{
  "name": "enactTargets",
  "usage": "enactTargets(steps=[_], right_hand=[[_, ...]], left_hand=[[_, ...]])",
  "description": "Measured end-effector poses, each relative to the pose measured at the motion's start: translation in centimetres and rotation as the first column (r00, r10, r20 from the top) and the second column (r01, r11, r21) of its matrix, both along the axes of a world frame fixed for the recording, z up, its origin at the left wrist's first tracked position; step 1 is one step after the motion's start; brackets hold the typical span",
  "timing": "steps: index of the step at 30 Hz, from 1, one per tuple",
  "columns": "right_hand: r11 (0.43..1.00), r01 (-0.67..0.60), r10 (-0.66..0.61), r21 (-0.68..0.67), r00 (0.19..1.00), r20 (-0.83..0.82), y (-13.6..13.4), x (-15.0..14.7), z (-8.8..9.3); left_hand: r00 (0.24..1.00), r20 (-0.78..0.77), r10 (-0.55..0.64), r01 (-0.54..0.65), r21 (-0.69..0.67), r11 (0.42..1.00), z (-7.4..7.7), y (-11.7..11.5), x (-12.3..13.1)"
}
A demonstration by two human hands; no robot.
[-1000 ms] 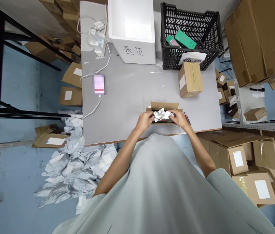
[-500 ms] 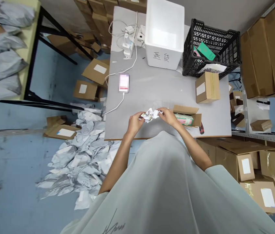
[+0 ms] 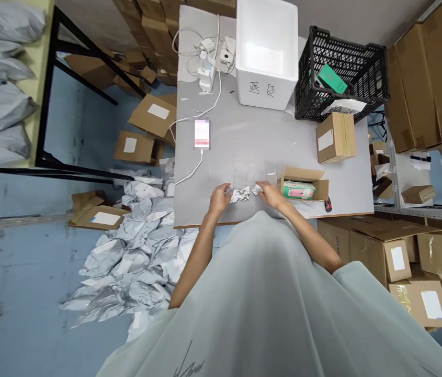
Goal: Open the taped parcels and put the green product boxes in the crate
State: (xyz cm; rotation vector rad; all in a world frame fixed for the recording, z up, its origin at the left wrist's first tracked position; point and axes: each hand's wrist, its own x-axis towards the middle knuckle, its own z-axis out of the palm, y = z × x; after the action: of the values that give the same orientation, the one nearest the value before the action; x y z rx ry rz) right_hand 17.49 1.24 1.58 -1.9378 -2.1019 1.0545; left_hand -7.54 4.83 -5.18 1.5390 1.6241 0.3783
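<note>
Crumpled paper on grey table over blue floor, left of open carton. Left hand: fingers apart; right hand: can't tell. Carton holds green-pink box; black crate beyond carton holds green box.

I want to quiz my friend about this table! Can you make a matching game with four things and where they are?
1. crumpled paper
2. pink-labelled green box
3. white tub
4. taped carton

A. left of the black crate
B. in the open carton
C. between the left hand and right hand
D. in front of the black crate

Pairs: 1-C, 2-B, 3-A, 4-D
</note>
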Motion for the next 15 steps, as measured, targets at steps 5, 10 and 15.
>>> enactTargets(steps=[5,10,15], right_hand=[[0.954,0.244,-0.219,0.175,0.964,-0.150,-3.9,7.5,4.1],[0.925,0.365,-0.377,0.106,0.917,0.130,-5.6,16.0,5.0],[0.974,0.217,-0.183,-0.059,0.916,0.356,-5.1,19.8,2.7]], left_hand=[[0.984,0.172,-0.051,0.012,0.222,0.975,4.2,0.0,5.0],[0.891,0.206,-0.405,0.328,0.325,0.887,8.1,-0.3,14.3],[0.715,-0.052,-0.697,0.694,0.166,0.700,6.7,-0.5,22.3]])
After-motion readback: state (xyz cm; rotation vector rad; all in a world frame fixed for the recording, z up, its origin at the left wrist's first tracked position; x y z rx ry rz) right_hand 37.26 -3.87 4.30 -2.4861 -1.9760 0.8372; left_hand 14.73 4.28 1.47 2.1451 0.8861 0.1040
